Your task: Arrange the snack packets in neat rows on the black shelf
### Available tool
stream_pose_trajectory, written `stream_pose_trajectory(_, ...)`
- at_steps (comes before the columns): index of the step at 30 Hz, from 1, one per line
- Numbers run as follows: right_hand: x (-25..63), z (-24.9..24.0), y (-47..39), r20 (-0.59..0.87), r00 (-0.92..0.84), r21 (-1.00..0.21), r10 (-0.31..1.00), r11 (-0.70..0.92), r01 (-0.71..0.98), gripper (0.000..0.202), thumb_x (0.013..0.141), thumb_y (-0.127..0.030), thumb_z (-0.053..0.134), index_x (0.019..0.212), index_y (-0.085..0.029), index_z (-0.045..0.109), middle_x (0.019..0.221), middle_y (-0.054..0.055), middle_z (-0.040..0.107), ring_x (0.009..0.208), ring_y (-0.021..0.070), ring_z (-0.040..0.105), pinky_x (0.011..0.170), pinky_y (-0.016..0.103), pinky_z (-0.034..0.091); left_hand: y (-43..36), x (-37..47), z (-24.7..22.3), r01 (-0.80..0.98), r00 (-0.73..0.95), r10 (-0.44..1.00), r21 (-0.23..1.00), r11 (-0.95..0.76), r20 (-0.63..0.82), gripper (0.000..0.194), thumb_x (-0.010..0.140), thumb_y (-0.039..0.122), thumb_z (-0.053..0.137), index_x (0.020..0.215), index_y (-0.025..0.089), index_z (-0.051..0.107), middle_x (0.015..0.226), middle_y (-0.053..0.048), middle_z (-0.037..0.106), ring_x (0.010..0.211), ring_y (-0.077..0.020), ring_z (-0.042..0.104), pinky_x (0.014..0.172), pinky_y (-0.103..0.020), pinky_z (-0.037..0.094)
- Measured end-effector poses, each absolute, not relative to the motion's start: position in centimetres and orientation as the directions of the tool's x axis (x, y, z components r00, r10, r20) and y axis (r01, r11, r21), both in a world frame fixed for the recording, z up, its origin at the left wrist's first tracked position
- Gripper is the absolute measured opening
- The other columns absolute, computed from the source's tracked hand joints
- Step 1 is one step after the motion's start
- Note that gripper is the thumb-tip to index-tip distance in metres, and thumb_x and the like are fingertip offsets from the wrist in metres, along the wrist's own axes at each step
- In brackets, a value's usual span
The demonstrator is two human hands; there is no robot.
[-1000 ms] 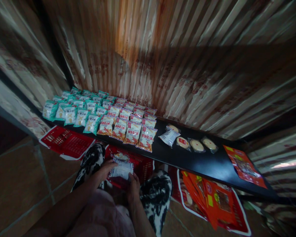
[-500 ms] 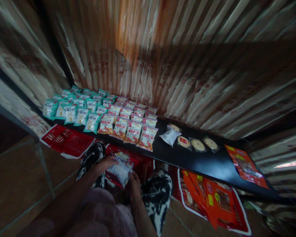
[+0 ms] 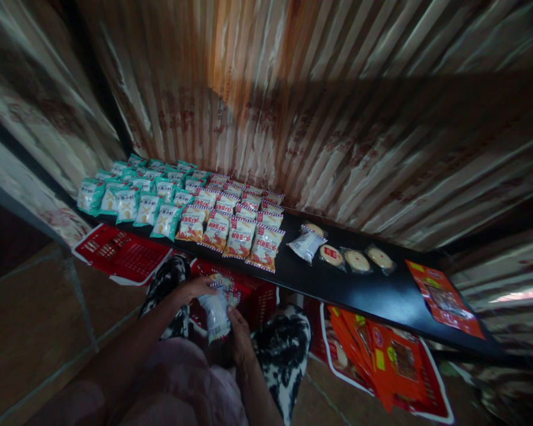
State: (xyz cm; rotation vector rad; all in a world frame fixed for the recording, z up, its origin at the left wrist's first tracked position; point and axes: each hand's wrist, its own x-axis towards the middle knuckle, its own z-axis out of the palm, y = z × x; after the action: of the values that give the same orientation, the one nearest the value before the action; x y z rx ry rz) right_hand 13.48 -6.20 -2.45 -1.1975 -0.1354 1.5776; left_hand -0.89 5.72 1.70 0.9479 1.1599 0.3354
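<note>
A silvery-white snack packet (image 3: 215,315) hangs between my two hands, its back side with a barcode showing. My left hand (image 3: 199,288) is closed on the packet's upper left edge. On its right side, my right hand (image 3: 238,324) pinches the edge near the top. Beneath and behind them is a red basket (image 3: 258,303) with a few packets in it. On the black shelf (image 3: 288,278) above, teal packets (image 3: 163,220) stand in rows at the left, and white-and-orange packets (image 3: 240,236) stand in rows beside them.
Farther right on the shelf lie a silvery packet (image 3: 307,244), several round wrapped cakes (image 3: 356,261) and an orange packet (image 3: 444,297). Below are a red basket (image 3: 124,251) at the left and another with orange packets (image 3: 391,361) at the right. A corrugated wall (image 3: 266,106) stands behind.
The packet in my hands has turned more upright and shifted slightly left. My right hand has moved a little left and up with it. The shelf goods look unchanged.
</note>
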Motion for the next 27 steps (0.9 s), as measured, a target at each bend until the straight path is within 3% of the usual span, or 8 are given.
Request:
stream_pose_trajectory(7,13.6,-3.3,-6.1,-0.625,0.199,-0.647,0.755,-0.359,-0.672,0.045,0.048,-0.044,0.081,0.081,-0.017,0.067,0.071,0.003,0.071,0.068,0.0206,0.065,0.060,0.029,0.048,5.3,-1.1,0.7,0.171,0.329,0.716,0.784,0.596,-0.616,0.047,0.046,0.043,0.079,0.079,0.012,0.065,0.067,-0.003,0.065,0.072,-0.0205,0.060,0.067,-0.028,0.041)
stream_pose_trajectory(13,13.8,-2.8,-6.3,-0.577,0.287,-0.702,0.764,-0.285,-0.652,0.043,0.053,-0.048,0.077,0.082,-0.019,0.065,0.069,0.001,0.069,0.063,0.0175,0.063,0.061,0.028,0.048,3.2,-0.6,0.7,0.038,0.322,0.740,0.789,0.613,-0.590,0.065,0.049,0.053,0.076,0.101,0.018,0.057,0.102,-0.008,0.065,0.095,-0.0210,0.060,0.079,-0.029,0.043)
stream_pose_trajectory(17,13.9,-2.4,-6.3,-0.558,0.315,-0.727,0.768,-0.270,-0.632,0.043,0.055,-0.052,0.075,0.082,-0.020,0.064,0.072,0.001,0.070,0.068,0.0188,0.064,0.065,0.028,0.049,1.6,0.4,0.9,0.005,0.322,0.714,0.756,0.655,-0.621,0.069,0.047,0.054,0.077,0.101,0.015,0.058,0.107,-0.012,0.064,0.097,-0.0234,0.060,0.079,-0.031,0.044)
stream_pose_trajectory(27,14.1,-2.3,-6.3,-0.567,0.339,-0.733,0.751,-0.272,-0.623,0.046,0.056,-0.053,0.073,0.086,-0.020,0.062,0.075,0.001,0.070,0.073,0.0200,0.065,0.068,0.030,0.050,0.4,2.1,1.7,-0.023,0.257,0.679,0.698,0.716,-0.688,0.061,0.053,0.045,0.078,0.103,0.015,0.058,0.103,-0.009,0.066,0.089,-0.0207,0.063,0.073,-0.028,0.047)
